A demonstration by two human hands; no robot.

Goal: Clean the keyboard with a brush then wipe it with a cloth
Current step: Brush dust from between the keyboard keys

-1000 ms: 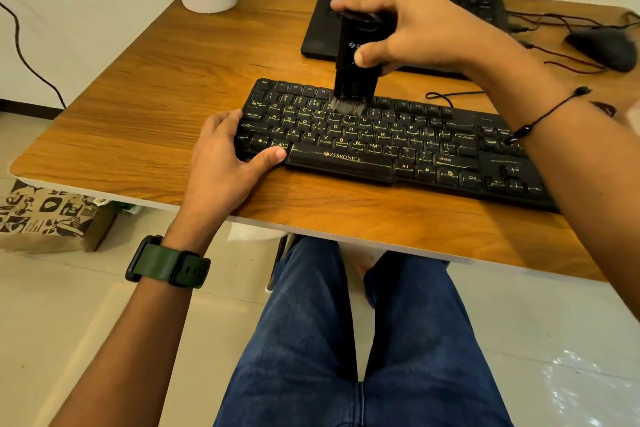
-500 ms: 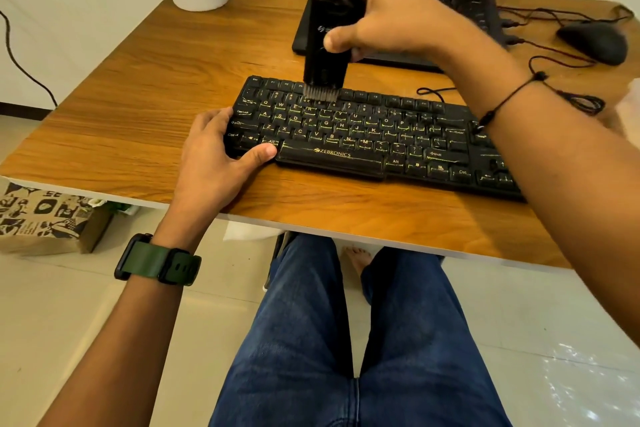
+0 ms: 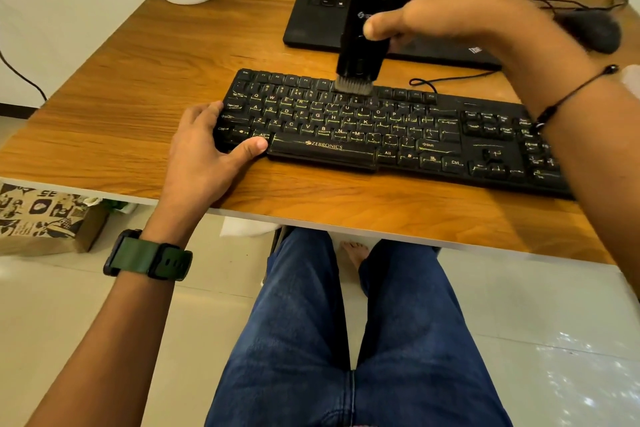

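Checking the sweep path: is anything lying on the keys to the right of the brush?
Nothing visible: the brush in the right hand sits on the keyboard's top rows, with bare keys rightward until the forearm hides the end.

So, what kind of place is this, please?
Probably a home desk or small workspace. A wooden table carries a black Zebronics keyboard, a black laptop and a wired mouse. A patterned paper bag stands on the tiled floor beneath.
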